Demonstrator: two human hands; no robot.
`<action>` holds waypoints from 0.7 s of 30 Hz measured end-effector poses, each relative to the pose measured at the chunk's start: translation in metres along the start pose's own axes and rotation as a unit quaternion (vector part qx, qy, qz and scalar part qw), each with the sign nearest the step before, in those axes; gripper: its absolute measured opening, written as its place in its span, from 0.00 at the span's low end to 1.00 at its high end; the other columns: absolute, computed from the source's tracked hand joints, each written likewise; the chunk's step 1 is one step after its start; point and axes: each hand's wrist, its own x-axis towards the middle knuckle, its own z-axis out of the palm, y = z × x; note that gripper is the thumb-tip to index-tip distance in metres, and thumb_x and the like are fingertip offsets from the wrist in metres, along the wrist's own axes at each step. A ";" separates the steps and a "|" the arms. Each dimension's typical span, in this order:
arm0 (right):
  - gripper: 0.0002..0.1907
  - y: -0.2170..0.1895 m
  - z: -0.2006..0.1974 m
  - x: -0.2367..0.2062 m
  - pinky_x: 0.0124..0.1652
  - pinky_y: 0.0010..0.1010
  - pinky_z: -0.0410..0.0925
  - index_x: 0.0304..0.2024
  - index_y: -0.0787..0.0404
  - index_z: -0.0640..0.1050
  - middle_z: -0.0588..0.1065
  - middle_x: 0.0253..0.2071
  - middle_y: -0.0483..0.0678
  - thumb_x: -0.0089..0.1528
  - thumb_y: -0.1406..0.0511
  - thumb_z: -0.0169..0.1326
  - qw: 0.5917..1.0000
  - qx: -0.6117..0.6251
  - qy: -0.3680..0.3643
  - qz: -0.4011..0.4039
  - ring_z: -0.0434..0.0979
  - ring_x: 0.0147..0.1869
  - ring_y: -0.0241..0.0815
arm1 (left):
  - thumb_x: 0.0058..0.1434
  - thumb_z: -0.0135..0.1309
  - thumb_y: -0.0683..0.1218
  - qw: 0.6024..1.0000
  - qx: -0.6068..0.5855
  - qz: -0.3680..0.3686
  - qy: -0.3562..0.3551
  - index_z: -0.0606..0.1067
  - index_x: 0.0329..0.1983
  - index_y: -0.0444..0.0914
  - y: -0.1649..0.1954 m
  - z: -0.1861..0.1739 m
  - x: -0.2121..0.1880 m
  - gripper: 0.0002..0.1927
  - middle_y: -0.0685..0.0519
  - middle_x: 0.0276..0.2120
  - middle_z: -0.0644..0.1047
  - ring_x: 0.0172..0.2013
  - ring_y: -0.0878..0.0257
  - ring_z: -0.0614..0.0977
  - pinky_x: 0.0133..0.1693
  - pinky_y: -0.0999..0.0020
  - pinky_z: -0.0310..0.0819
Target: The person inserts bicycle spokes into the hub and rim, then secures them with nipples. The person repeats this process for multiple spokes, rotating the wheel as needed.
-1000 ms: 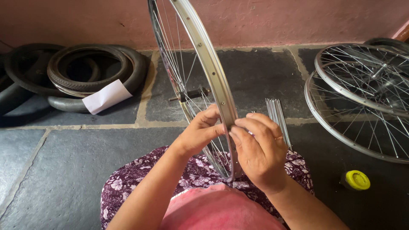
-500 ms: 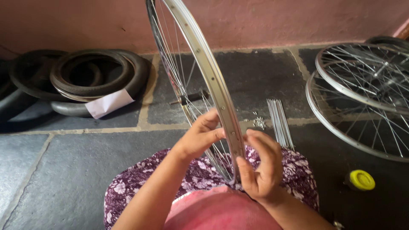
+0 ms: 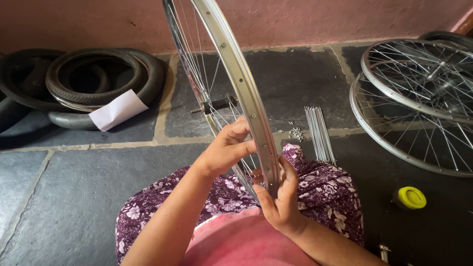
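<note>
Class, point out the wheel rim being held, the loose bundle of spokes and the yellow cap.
wheel rim (image 3: 245,93), head view, outer face.
bundle of spokes (image 3: 319,133), head view, mid-length.
yellow cap (image 3: 411,197), head view, top.

A bicycle repair workshop set on the floor: dark grey stone floor slabs (image 3: 88,197) below a pink plastered wall (image 3: 320,19), black rubber tyres (image 3: 98,79) piled at the wall, two silver spoked wheels (image 3: 419,93) lying flat, and a bundle of loose steel spokes (image 3: 320,133).

Tyres (image 3: 93,81) left, wheel (image 3: 236,83) centre, spokes (image 3: 320,133) right.
</note>
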 end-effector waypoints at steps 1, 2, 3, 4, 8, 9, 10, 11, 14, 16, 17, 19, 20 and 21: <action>0.40 0.000 0.000 0.000 0.57 0.35 0.71 0.75 0.63 0.45 0.70 0.56 0.56 0.67 0.74 0.51 1.000 0.005 0.000 0.002 0.75 0.56 0.42 | 0.69 0.57 0.49 0.998 0.049 0.033 -0.011 0.78 0.50 0.40 0.000 -0.001 0.000 0.11 0.59 0.49 0.73 0.55 0.61 0.72 0.61 0.57 0.63; 0.40 0.000 0.000 -0.001 0.57 0.34 0.71 0.75 0.63 0.44 0.70 0.56 0.56 0.68 0.74 0.51 1.000 0.010 0.001 0.004 0.75 0.56 0.42 | 0.72 0.54 0.48 0.989 0.134 0.066 -0.017 0.79 0.50 0.40 0.000 -0.002 0.001 0.09 0.58 0.48 0.75 0.54 0.63 0.72 0.63 0.59 0.63; 0.40 0.000 0.000 -0.001 0.57 0.34 0.71 0.75 0.63 0.44 0.71 0.56 0.55 0.68 0.74 0.51 1.000 0.013 -0.001 0.004 0.75 0.56 0.42 | 0.74 0.52 0.46 0.970 0.219 0.100 -0.025 0.80 0.50 0.40 0.000 -0.003 0.002 0.09 0.58 0.47 0.76 0.54 0.64 0.73 0.65 0.60 0.63; 0.40 0.001 0.001 -0.001 0.56 0.34 0.71 0.75 0.63 0.44 0.71 0.55 0.55 0.68 0.74 0.51 1.000 0.017 -0.004 0.002 0.75 0.55 0.42 | 0.77 0.50 0.45 0.943 0.302 0.134 -0.032 0.80 0.51 0.40 0.001 -0.004 0.002 0.09 0.58 0.46 0.77 0.54 0.66 0.73 0.67 0.62 0.63; 0.39 0.002 0.000 -0.001 0.56 0.34 0.72 0.75 0.63 0.45 0.72 0.55 0.56 0.68 0.74 0.51 1.000 0.019 -0.001 0.008 0.76 0.55 0.42 | 0.73 0.51 0.44 0.983 0.169 0.069 -0.026 0.79 0.50 0.41 0.001 -0.004 0.003 0.08 0.57 0.46 0.77 0.54 0.63 0.72 0.64 0.60 0.61; 0.39 0.003 -0.001 0.000 0.56 0.34 0.71 0.75 0.63 0.45 0.71 0.55 0.56 0.68 0.74 0.51 1.000 0.019 -0.003 0.008 0.76 0.55 0.42 | 0.68 0.54 0.45 0.999 0.035 0.000 -0.011 0.78 0.50 0.43 0.001 -0.003 0.002 0.09 0.57 0.45 0.77 0.52 0.62 0.73 0.60 0.59 0.64; 0.39 0.003 -0.001 0.000 0.56 0.34 0.71 0.74 0.64 0.45 0.71 0.55 0.56 0.68 0.74 0.51 1.000 0.019 -0.004 0.009 0.76 0.55 0.42 | 0.63 0.57 0.45 0.993 -0.099 -0.069 0.004 0.77 0.50 0.45 0.000 -0.002 0.002 0.12 0.58 0.45 0.77 0.50 0.61 0.73 0.55 0.58 0.66; 0.39 0.003 -0.002 0.000 0.57 0.34 0.71 0.74 0.64 0.46 0.71 0.54 0.56 0.68 0.74 0.50 1.000 0.019 -0.005 0.010 0.76 0.55 0.42 | 0.65 0.56 0.46 0.998 -0.047 -0.034 -0.004 0.77 0.50 0.43 0.000 -0.001 0.003 0.11 0.58 0.46 0.76 0.52 0.62 0.72 0.57 0.59 0.66; 0.38 0.001 -0.002 0.001 0.57 0.34 0.71 0.74 0.65 0.46 0.72 0.55 0.56 0.68 0.74 0.50 1.000 0.005 -0.005 0.008 0.76 0.54 0.42 | 0.72 0.53 0.47 0.989 0.133 0.061 -0.021 0.78 0.50 0.39 -0.001 -0.002 0.005 0.10 0.59 0.49 0.74 0.55 0.64 0.71 0.61 0.62 0.64; 0.38 0.001 -0.002 0.001 0.57 0.35 0.71 0.74 0.65 0.46 0.72 0.55 0.56 0.68 0.74 0.50 1.000 0.017 -0.008 0.012 0.76 0.55 0.42 | 0.77 0.50 0.45 0.952 0.284 0.114 -0.024 0.80 0.50 0.38 -0.002 -0.004 0.007 0.10 0.57 0.48 0.77 0.56 0.64 0.71 0.65 0.63 0.62; 0.38 0.001 -0.002 0.001 0.58 0.35 0.71 0.74 0.65 0.46 0.72 0.55 0.56 0.68 0.74 0.50 1.000 0.023 -0.009 0.014 0.76 0.55 0.42 | 0.77 0.50 0.46 0.961 0.255 0.099 -0.027 0.80 0.50 0.38 -0.002 -0.005 0.008 0.10 0.57 0.47 0.76 0.55 0.64 0.72 0.64 0.63 0.64; 0.38 0.001 -0.002 0.001 0.57 0.35 0.71 0.74 0.65 0.46 0.72 0.55 0.56 0.68 0.74 0.50 1.000 0.025 -0.007 0.016 0.77 0.55 0.42 | 0.78 0.51 0.49 0.978 0.196 0.066 -0.032 0.80 0.50 0.39 -0.003 -0.006 0.007 0.10 0.58 0.44 0.76 0.51 0.65 0.72 0.61 0.63 0.67; 0.37 0.002 -0.002 0.001 0.57 0.35 0.71 0.74 0.65 0.46 0.72 0.55 0.56 0.68 0.74 0.50 1.000 0.026 -0.006 0.016 0.77 0.55 0.42 | 0.73 0.54 0.48 0.993 0.109 0.033 -0.031 0.79 0.51 0.40 -0.004 -0.005 0.006 0.10 0.58 0.45 0.76 0.52 0.64 0.72 0.60 0.62 0.67; 0.38 0.002 -0.002 0.000 0.57 0.34 0.71 0.74 0.65 0.46 0.72 0.55 0.56 0.68 0.74 0.50 1.000 0.020 -0.006 0.015 0.77 0.55 0.42 | 0.69 0.56 0.48 0.999 0.021 0.000 -0.030 0.78 0.51 0.41 -0.004 -0.005 0.005 0.11 0.58 0.46 0.75 0.52 0.63 0.72 0.58 0.61 0.66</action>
